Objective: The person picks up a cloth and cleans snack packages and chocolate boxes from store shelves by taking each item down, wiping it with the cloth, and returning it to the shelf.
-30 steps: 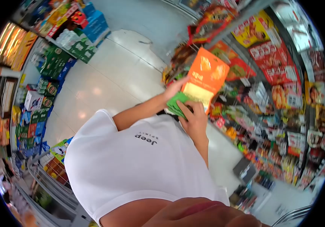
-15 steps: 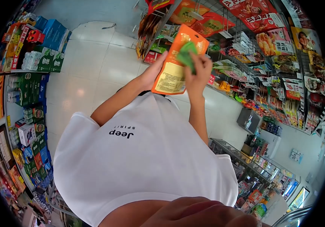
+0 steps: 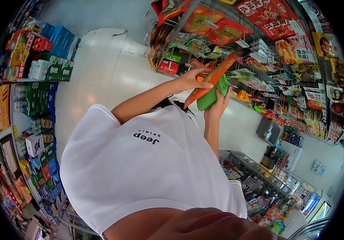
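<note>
My left hand (image 3: 191,80) grips an orange snack packet (image 3: 223,66), its thumb lying across the near face. The packet is turned almost edge-on and tilted, so its print is hardly readable. Just below and to the right, my right hand (image 3: 217,106) is closed around a folded green cloth (image 3: 209,99). The cloth lies against the packet's underside or very close to it; exact contact is hard to tell. Both hands are in front of my white shirt, near the hanging snack rack.
A wire rack (image 3: 260,60) of hanging snack packets runs along the right. Shelves with green cartons (image 3: 34,96) and a blue box (image 3: 62,38) stand at left. Pale floor tiles (image 3: 100,72) lie between. A glass display counter (image 3: 256,170) is at lower right.
The packet has turned from showing its printed back to nearly edge-on. My left hand has moved right and lower over it; the cloth has gone from its face to its lower right side.
</note>
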